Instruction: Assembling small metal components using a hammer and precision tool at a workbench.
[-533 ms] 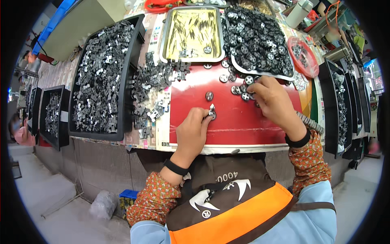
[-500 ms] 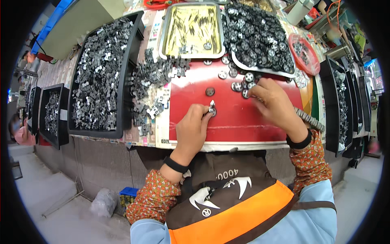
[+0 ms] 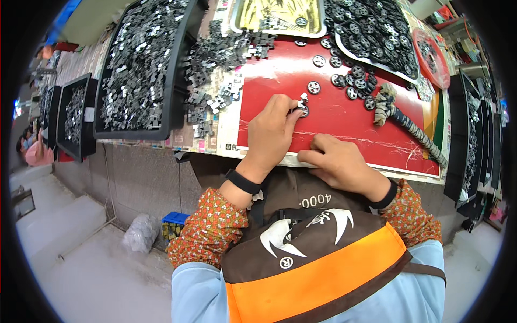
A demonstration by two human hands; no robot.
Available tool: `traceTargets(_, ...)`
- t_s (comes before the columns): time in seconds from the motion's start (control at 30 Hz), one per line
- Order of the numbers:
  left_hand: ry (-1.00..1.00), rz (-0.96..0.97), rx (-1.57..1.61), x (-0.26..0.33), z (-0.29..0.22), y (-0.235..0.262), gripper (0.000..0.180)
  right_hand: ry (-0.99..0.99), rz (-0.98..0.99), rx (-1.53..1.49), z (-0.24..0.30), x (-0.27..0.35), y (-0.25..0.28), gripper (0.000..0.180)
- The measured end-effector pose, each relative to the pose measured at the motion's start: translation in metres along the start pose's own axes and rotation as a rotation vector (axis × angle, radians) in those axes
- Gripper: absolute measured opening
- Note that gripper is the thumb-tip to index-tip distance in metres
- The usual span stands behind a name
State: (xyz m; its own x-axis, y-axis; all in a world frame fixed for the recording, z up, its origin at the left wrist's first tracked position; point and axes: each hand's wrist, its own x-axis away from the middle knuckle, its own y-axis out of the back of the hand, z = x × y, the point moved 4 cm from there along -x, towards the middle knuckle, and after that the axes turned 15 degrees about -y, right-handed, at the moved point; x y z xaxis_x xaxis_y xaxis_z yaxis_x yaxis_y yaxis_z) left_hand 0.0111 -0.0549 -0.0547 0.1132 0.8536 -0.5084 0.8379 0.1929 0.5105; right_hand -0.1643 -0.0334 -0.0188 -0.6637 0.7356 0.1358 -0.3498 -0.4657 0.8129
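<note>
Closest to you, below the brown and orange apron band (image 3: 318,272)'s far edge, your lap meets the near edge of the desk (image 3: 225,141), and there your right hand (image 3: 344,164) sits with its fingers loosely curled toward the left; their undersides are hidden, so I cannot tell whether they have hold of anything. A little farther in, your left hand (image 3: 269,132) has thumb and forefinger pinched together on a small wheel (image 3: 305,111) over the red mat (image 3: 334,126), with a silver piece (image 3: 304,97) standing at the wheel's upper edge. As far as the view shows, you have one wheel and one piece brought together at your fingertips, while plenty is left loose around them. Just beyond lies a single wheel (image 3: 313,87), and to its right a cluster of wheels (image 3: 359,81) near the wrapped head of a cord-bound tool (image 3: 414,134). On the left, a heap of metal clips (image 3: 221,59) spreads beside the long black tray (image 3: 177,70), itself well stocked with more. Farthest off stand a pale-rimmed tray of yellowish pins (image 3: 274,31), a white-rimmed tray (image 3: 371,62) piled high with dark wheels, and a red bowl (image 3: 444,81) of small parts, so most of your stock looks unworked
</note>
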Motion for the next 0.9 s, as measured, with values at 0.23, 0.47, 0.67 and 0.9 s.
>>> traceTargets(0.23,0.002,0.0,-0.004,0.001,-0.001,0.004,0.014,-0.231,-0.171,-0.143,-0.038,-0.015,0.047,0.013)
traceTargets(0.47,-0.005,-0.025,0.003,0.003,0.002,0.001,0.016,-0.185,-0.193,-0.052,-0.043,-0.063,0.045,0.021)
traceTargets(0.67,-0.031,-0.05,0.023,0.003,0.004,0.001,0.018,-0.299,-0.159,-0.041,-0.035,-0.081,0.024,0.032)
traceTargets(0.9,-0.024,-0.033,-0.007,0.001,0.007,0.002,0.019,-0.389,-0.096,-0.033,-0.032,-0.083,0.029,0.035)
